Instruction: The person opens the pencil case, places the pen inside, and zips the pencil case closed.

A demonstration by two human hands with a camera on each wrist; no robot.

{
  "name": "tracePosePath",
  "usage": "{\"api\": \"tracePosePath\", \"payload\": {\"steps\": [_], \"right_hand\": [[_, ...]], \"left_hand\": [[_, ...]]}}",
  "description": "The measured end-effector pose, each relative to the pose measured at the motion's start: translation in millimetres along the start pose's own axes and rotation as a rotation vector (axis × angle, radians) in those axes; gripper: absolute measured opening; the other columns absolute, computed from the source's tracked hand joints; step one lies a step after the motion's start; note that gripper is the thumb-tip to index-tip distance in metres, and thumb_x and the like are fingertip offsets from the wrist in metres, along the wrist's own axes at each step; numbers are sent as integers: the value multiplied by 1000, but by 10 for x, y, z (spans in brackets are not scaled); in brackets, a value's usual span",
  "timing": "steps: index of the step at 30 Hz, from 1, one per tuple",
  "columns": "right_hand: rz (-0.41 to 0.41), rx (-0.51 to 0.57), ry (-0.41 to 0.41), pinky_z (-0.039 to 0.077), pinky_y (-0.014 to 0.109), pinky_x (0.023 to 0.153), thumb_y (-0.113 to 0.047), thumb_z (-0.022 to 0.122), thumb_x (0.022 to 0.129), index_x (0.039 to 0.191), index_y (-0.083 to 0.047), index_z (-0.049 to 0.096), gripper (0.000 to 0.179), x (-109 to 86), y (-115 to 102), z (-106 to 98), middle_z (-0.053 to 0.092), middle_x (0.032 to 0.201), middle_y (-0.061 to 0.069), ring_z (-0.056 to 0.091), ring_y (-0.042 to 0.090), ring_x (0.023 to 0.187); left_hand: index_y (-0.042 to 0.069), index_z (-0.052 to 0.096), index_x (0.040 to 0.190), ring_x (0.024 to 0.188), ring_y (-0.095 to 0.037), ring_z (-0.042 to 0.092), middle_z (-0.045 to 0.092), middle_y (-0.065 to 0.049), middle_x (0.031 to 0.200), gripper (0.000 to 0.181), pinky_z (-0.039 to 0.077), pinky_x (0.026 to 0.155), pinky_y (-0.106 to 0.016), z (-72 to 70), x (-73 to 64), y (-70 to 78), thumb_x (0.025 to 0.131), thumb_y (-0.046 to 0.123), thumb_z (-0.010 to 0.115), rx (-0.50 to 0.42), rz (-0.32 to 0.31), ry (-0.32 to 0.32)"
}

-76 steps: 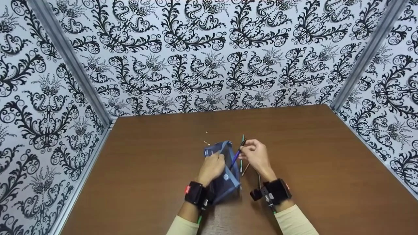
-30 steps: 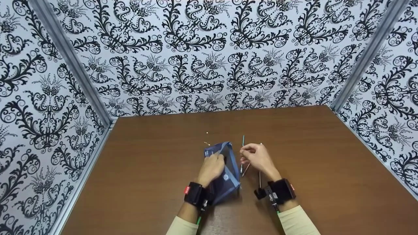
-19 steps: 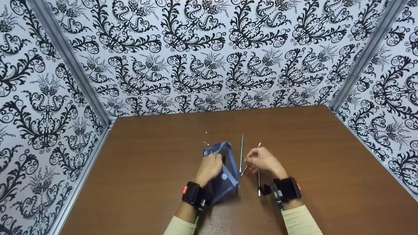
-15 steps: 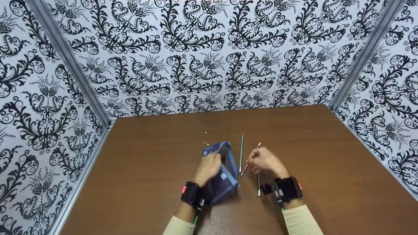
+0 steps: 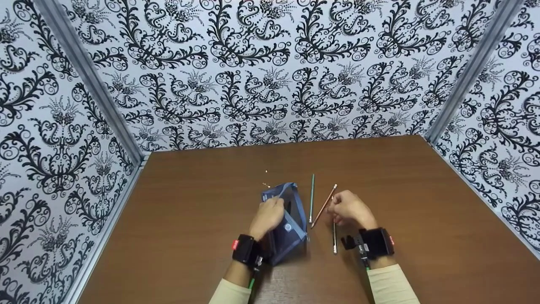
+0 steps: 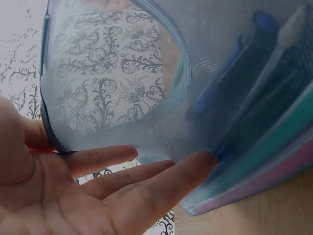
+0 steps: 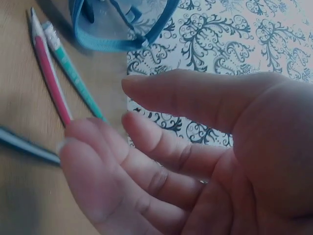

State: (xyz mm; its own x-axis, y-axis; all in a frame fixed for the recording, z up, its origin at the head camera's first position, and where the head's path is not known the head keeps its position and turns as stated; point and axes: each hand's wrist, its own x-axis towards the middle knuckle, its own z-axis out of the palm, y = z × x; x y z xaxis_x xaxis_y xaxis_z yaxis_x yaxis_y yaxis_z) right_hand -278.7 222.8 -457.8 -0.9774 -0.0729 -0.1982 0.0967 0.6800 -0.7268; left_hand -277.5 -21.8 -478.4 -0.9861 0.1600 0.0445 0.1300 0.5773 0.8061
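Head view: dark pencil partly beneath right fingers, parted, holding nothing; left fingers pinch pouch

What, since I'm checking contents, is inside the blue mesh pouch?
Through the pouch show a blue pen-like item and a pale slender one; overlap and the left hand hide other parts.

Pouch & pencils btwn hands; rm abv pencils.
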Motion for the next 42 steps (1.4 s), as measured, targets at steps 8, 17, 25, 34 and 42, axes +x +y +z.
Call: {"api": "tracePosePath", "payload": {"steps": [8, 17, 25, 34, 42], "right_hand": [[118, -18, 40, 52, 25, 48, -2, 70, 86, 69, -7, 54, 24, 8, 81, -29, 69, 69, 11, 58, 13, 49], [163, -86, -16, 52, 26, 47, -5, 75, 82, 65, -5, 61, 22, 27, 143, 1, 65, 60, 7, 59, 14, 49], [209, -66, -39, 52, 25, 45, -7, 78, 81, 66, 1, 64, 22, 69, 177, 35, 62, 57, 6, 57, 12, 44], [225, -73, -36, 52, 25, 45, -8, 79, 82, 70, 3, 66, 21, 84, 170, 69, 59, 56, 6, 58, 13, 44], [222, -65, -42, 52, 27, 44, -6, 78, 82, 73, 4, 67, 18, 96, 174, 108, 61, 55, 8, 57, 14, 43]], "left_hand": [[-4, 58, 135, 126, -38, 55, 60, -19, 134, 48, 42, 105, -51, -8, 0, -4, 101, 22, 34, -10, 16, -1], [-3, 57, 135, 120, -36, 59, 62, -19, 131, 49, 45, 102, -51, -18, -6, 0, 102, 23, 34, -13, -2, -8], [-5, 56, 136, 126, -37, 54, 59, -20, 136, 49, 41, 107, -50, -7, 1, -2, 102, 23, 34, -18, -1, -10], [-3, 61, 130, 113, -33, 60, 66, -18, 124, 49, 47, 98, -49, -8, 7, -3, 102, 24, 32, -7, 9, -19], [-3, 60, 133, 103, -30, 61, 67, -16, 116, 49, 48, 94, -48, -3, 13, -7, 102, 24, 32, 6, 4, -9]]}}
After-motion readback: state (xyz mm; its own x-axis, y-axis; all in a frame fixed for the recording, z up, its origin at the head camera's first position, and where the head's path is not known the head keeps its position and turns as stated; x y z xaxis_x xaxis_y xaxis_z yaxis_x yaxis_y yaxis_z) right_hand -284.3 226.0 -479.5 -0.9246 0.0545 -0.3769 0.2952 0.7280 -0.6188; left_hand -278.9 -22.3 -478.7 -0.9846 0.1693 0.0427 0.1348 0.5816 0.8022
